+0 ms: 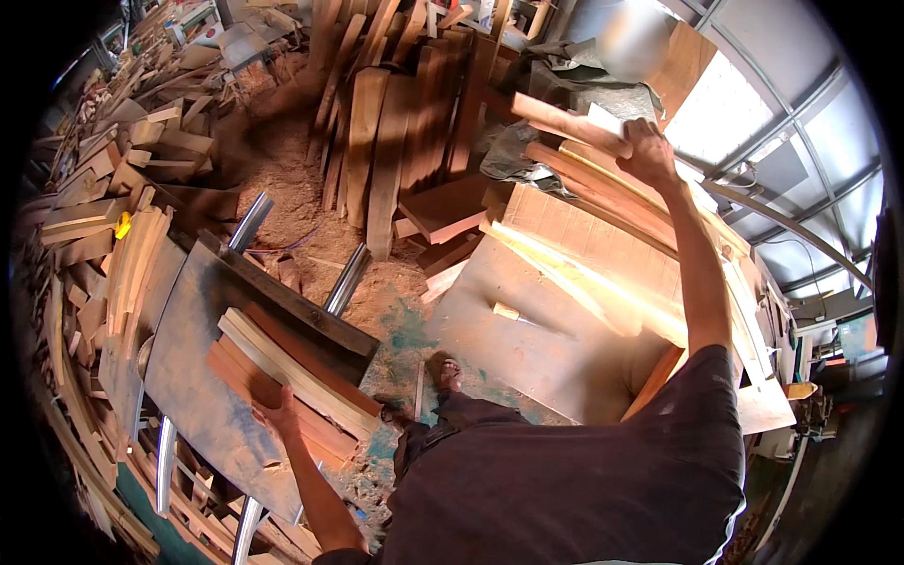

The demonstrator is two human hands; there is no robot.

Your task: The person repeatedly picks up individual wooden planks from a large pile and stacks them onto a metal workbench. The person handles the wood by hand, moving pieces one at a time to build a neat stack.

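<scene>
At the upper right my raised right hand point(650, 151) is closed round one end of a reddish wooden board point(570, 124), which points away to the left. At the lower left my left hand point(278, 414) lies with fingers apart on a reddish wooden strip point(247, 379). A pale wooden strip point(292, 369) and a dark red strip point(306, 353) lie alongside it, all on the flat grey machine table point(188, 339). A dark raised bar point(292, 306) runs along the table's far side. Part of the left palm is hidden from view.
Shiny metal rails point(348, 280) stick out from the machine table. Tall planks point(381, 151) lean upright ahead, above sawdust point(282, 169). To the right stands a wide bench point(527, 348) with long boards point(603, 198) stacked on it. Offcuts point(169, 141) are heaped at far left.
</scene>
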